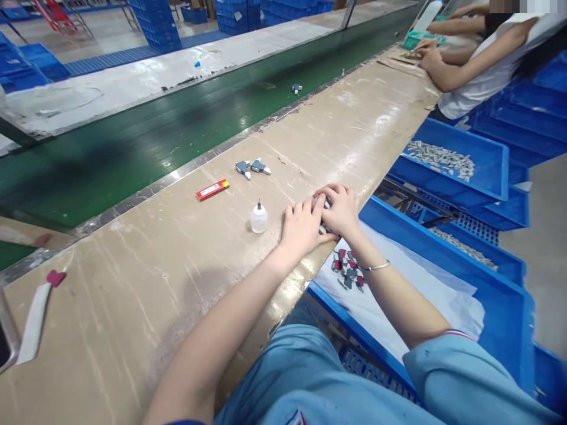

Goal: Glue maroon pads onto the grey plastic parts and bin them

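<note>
My left hand [303,225] and my right hand [340,209] meet on the worktable near its front edge. Their fingers are bent and closed around small grey pieces [326,203] that show only in bits between them; what exactly they are is hidden. Left of my hands stands a small white squeeze bottle [259,219] with a dark, thin tip. Farther back lie two dark grey and white plastic parts [251,168], side by side. A red and yellow flat box [213,190] rests to their left.
A green conveyor belt [190,139] runs behind the worktable [146,254]. Blue trays at right hold a heap of red and grey parts [348,270] and many pale parts [440,159]. A white strip [34,321] lies at left. Co-workers' arms [456,68] are at the far end.
</note>
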A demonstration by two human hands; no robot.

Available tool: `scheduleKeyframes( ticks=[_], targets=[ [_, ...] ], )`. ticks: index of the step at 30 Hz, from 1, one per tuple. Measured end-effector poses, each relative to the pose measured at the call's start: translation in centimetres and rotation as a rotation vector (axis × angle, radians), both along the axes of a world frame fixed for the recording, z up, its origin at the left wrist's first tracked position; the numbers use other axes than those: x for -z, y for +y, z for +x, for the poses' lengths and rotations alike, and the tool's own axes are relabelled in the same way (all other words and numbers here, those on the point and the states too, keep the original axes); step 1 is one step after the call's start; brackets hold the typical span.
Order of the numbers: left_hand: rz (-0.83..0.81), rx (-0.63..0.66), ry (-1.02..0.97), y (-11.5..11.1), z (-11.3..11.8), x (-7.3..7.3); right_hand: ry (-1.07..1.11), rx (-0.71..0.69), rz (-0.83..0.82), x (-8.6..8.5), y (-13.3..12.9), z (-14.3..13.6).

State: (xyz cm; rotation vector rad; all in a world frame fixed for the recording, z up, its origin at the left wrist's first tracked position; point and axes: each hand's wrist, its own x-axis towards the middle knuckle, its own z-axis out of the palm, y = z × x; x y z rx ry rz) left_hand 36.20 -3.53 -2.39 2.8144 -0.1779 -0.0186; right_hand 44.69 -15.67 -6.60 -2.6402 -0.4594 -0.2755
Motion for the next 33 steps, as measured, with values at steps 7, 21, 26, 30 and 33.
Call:
scheduleKeyframes(
  ticks=[7, 21, 26, 30, 33],
  targets=[
    [-0.053, -0.017, 0.047, 0.7, 0.4, -0.3, -0.007, -0.015, 0.055, -0.1, -0.7, 0.6],
    [0.092, -0.096, 0.0, -2.1, 2.6, -0.2, -0.077, 0.186, 0.206, 0.5, 1.1, 4.7],
    [0.129, -0.062, -0.009, -2.0, 3.0, -0.2, -0.113, 0.142, 0.257, 0.5, -0.4, 5.5],
    [0.146, -0.039, 0.007, -1.9, 2.8, -0.4, -0.124, 0.098, 0.32, 0.6, -2.1, 5.7],
    [0.167, -0.04, 0.019, -2.1, 2.8, -0.5, -0.109, 0.03, 0.303, 0.7, -2.4, 5.2]
  ],
)
